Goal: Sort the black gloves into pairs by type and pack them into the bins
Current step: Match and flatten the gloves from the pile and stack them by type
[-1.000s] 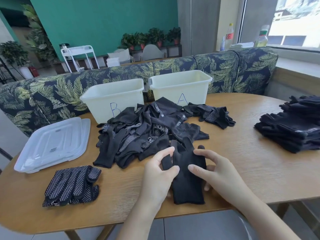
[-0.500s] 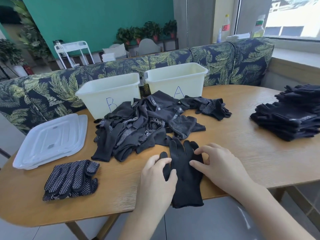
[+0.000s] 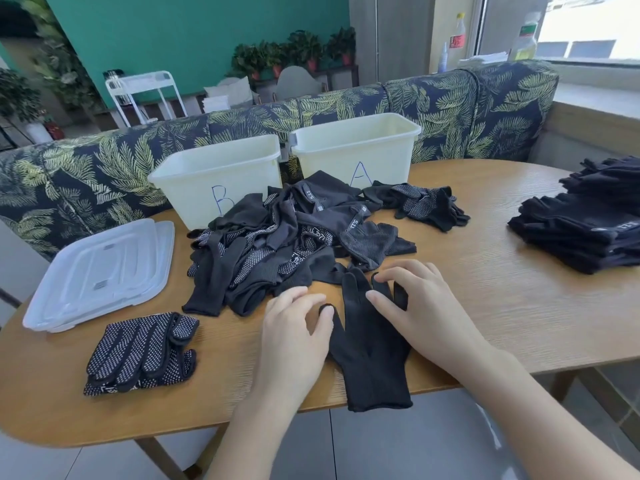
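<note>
We rest both hands, left and right, fingers loosely bent, gripping nothing, on a plain glove at the near desk edge. The far heap remains unsorted; whether bins A and B hold anything, we cannot tell.

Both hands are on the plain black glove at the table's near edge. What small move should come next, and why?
Probably lift the plain black glove as it lies and carry it toward a bin. The left hand and right hand rest on its spread fingers; its cuff overhangs the table edge. Whether it goes in bin A or bin B cannot be told.
</note>
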Tool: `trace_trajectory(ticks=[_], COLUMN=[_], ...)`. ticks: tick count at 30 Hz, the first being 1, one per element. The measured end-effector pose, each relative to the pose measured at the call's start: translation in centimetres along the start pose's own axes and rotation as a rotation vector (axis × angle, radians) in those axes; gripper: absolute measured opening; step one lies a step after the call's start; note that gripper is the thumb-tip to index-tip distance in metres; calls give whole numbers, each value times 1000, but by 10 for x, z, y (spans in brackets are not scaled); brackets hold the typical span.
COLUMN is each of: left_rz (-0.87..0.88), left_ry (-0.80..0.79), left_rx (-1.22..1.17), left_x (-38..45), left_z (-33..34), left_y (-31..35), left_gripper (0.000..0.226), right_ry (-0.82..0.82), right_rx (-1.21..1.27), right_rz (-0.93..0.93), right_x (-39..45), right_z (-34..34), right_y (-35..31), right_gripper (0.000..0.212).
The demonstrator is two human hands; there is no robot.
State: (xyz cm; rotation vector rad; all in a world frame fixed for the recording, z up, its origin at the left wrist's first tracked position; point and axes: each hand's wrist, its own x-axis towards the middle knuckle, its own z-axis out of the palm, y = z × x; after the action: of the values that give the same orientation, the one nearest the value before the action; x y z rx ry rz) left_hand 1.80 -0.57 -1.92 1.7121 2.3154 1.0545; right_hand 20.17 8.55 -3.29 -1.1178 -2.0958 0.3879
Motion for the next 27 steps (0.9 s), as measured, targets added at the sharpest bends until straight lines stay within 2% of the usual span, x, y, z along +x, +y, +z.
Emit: trace_trajectory(ticks=[4,12,18,27], left_rz=[1,-50,-53,-69], left_ry=[43,-103,-54,163], left_rx=[16,113,103,-45], left_x=[16,37,37,30], left_z=[-3,5,3,-24], left_y=[-7,-18,-16,4], left_gripper=[30,32,40,33], right_ry=[-4,-30,-37,26], right_rx=[22,14,12,15], right_rz=[-9,0,2,-50], right_x=[8,15,14,12], right_z=[6,14,14,11], right_y=[-1,3,2,-3], right_gripper=[30,28,29,22])
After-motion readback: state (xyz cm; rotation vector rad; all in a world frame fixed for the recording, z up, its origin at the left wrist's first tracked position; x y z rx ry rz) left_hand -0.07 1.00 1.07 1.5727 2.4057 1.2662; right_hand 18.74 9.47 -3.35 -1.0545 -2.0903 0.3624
